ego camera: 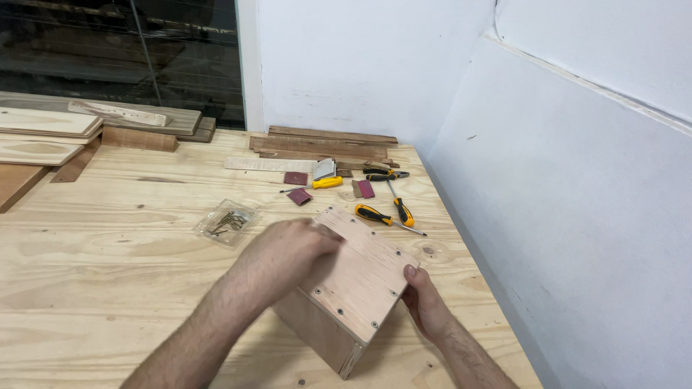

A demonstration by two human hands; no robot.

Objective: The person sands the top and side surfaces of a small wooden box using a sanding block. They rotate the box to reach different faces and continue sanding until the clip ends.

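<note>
- A clear plastic bag of dark screws (227,222) lies left of centre on the bench, just beyond the left forearm.
- Two orange-and-black-handled screwdrivers (388,218) lie close behind the box, right of centre; a yellow-handled screwdriver (317,184) lies further up the frame.
- Small dark red sandpaper pieces (299,196) sit scattered among the screwdrivers.
- A pale flat wooden strip (270,164) and a stack of dark brown wooden slats (324,142) rest near the wall, upper centre.
- Light plywood offcuts and boards (43,133) are piled at the upper left of the frame.
- A square plywood box with screws along its top panel's edges (353,288) stands tilted on one edge at lower centre of the frame.
- The left hand (288,252) is curled loosely, fingers bent, pressing on the box's top panel at its upper left corner; whether it holds anything small I cannot tell.
- The right hand (425,302) grips the box's right side, thumb on the panel's edge, fingers hidden behind.
- Everything rests on a pale pine-plank workbench (108,288).
- White painted walls (577,180) meet in a corner at upper right; a dark window (115,50) fills the upper left.
</note>
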